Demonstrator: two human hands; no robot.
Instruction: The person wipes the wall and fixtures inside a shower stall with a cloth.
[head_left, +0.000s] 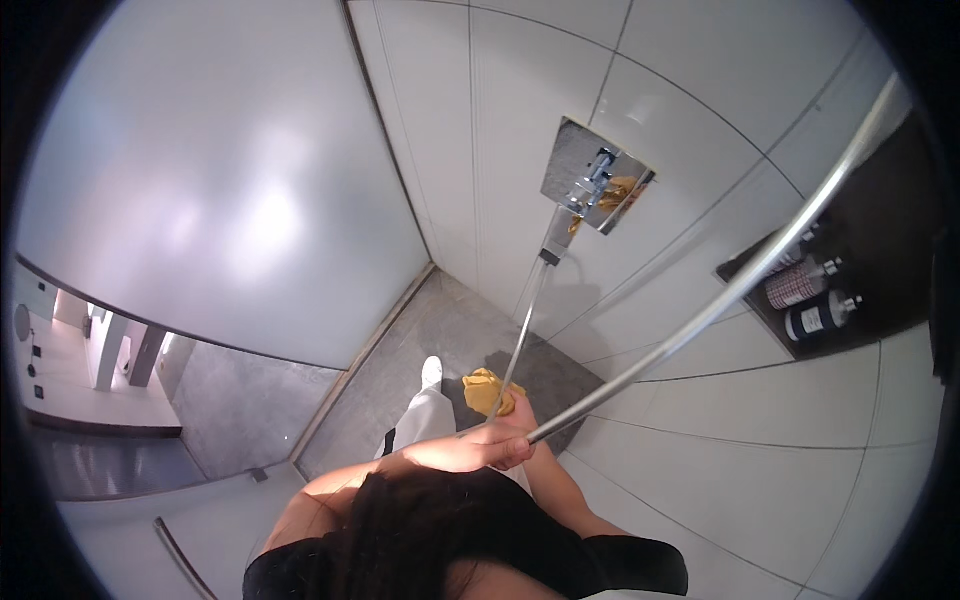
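My left hand (499, 448) is closed around a metal shower hose (660, 349). From that hand, one stretch of the hose rises to the upper right, while a thinner-looking stretch leads up to the chrome mixer fitting (559, 236) on the wall. Just beyond it, my right hand (519, 410) grips a yellow cloth (484, 390), partly hidden behind the hose and my left hand. A square mirror-like chrome plate (574, 154) behind the mixer reflects something yellow.
Pump bottles (814, 315) stand in a dark wall niche (892, 225) on the right. A frosted glass panel (225, 150) fills the upper left. Grey floor (375, 367) lies around my white shoe (432, 373), bordered by a low threshold strip (360, 365). A bar handle (180, 555) shows at lower left.
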